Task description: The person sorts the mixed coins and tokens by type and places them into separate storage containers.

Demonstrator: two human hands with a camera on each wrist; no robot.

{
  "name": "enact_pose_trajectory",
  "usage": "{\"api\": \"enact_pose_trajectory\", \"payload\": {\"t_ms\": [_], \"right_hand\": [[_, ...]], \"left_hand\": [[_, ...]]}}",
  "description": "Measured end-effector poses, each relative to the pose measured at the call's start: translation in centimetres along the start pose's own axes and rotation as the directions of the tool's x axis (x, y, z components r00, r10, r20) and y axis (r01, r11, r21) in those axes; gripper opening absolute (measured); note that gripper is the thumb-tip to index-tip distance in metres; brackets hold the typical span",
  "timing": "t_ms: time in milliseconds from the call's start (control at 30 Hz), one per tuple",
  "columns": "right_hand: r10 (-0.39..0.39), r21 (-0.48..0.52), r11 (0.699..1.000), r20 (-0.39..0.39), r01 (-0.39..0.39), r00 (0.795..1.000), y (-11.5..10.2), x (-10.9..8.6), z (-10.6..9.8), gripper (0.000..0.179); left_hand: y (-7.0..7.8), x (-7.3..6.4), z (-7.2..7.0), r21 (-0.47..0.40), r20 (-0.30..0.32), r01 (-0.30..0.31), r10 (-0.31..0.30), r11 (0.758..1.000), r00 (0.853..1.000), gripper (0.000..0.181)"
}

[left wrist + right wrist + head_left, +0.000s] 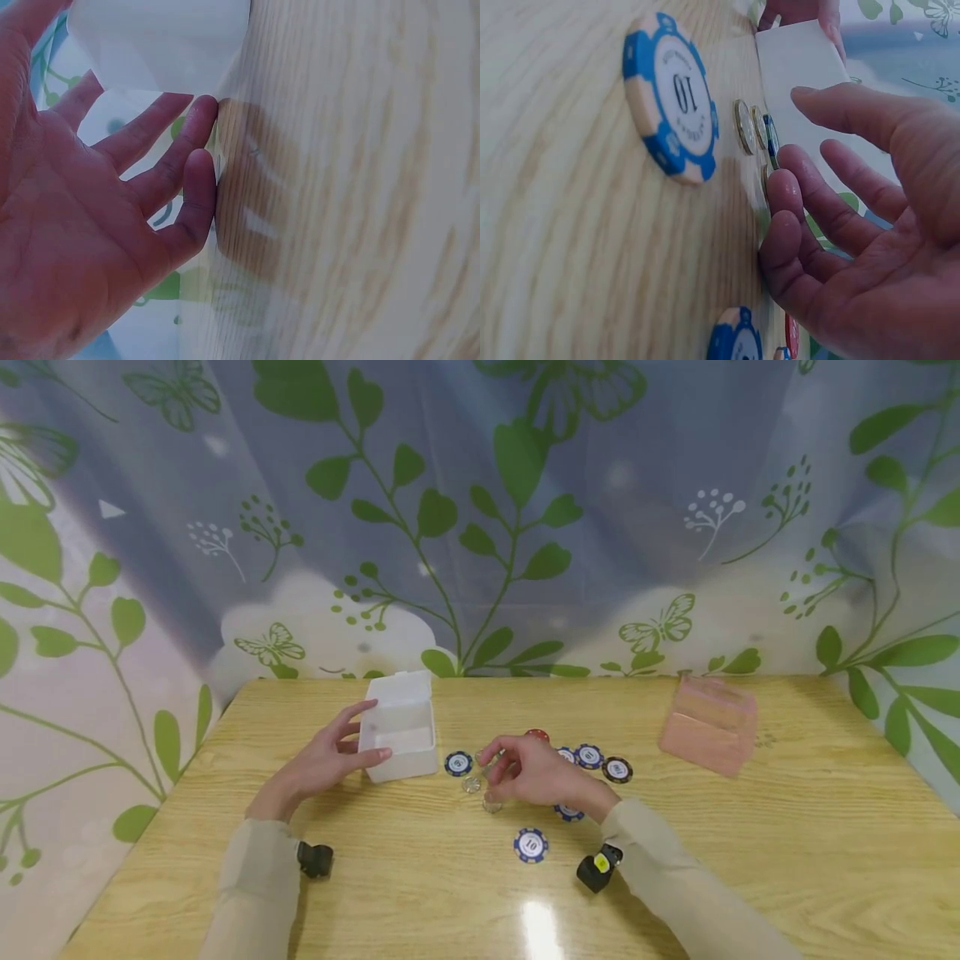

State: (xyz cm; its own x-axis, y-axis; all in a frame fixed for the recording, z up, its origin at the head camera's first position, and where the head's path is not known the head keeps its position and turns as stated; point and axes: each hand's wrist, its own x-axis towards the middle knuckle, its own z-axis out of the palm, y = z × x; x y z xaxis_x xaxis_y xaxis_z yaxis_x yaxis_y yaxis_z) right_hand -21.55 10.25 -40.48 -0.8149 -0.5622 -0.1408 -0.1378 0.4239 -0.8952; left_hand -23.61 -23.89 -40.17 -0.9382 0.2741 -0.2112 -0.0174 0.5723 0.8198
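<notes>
My left hand [330,756] holds an open white plastic box [401,764] by its left side, the thumb at the near rim and the fingers behind. Its lid [405,689] is tipped back, and the part of the inside that shows is bare. Low over several small metallic coins [471,785] is my right hand [536,770]. Those fingers are loosely bent, with the thumb [832,105] apart and nothing seen between them. Between box and right hand lies a blue-and-white poker chip [458,763]; another chip marked 10 [531,845] lies nearer me.
More blue chips [588,756], a black chip [618,769] and a red chip [537,736] lie around and beyond my right wrist. A pink translucent pouch [708,727] rests at the back right of the wooden table [420,877]. A leaf-patterned curtain [480,568] hangs along the back edge.
</notes>
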Motion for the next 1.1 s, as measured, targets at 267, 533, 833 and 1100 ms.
{"api": "enact_pose_trajectory", "payload": {"t_ms": [267, 533, 833, 1100], "right_hand": [[-0.022, -0.145, 0.989, 0.002, 0.022, 1.0, 0.2, -0.2, 0.3, 0.038], [-0.044, -0.272, 0.962, -0.004, 0.041, 0.999, 0.1, 0.0, 0.8, 0.037], [0.002, -0.345, 0.939, -0.006, -0.004, 1.0, -0.3, 0.3, 1.2, 0.038], [0.016, -0.394, 0.919, -0.013, -0.02, 1.0, -0.6, 0.5, 1.3, 0.034]], "left_hand": [[-0.2, 0.1, 0.0, 0.002, 0.007, 0.011, -0.011, 1.0, 1.0, 0.094], [-0.2, 0.1, 0.0, -0.02, 0.008, 0.003, -0.003, 1.0, 1.0, 0.093], [-0.2, 0.1, 0.0, -0.011, 0.008, 0.019, -0.019, 1.0, 1.0, 0.094], [0.0, 0.0, 0.1, -0.005, 0.004, 0.026, -0.026, 1.0, 1.0, 0.094]]}}
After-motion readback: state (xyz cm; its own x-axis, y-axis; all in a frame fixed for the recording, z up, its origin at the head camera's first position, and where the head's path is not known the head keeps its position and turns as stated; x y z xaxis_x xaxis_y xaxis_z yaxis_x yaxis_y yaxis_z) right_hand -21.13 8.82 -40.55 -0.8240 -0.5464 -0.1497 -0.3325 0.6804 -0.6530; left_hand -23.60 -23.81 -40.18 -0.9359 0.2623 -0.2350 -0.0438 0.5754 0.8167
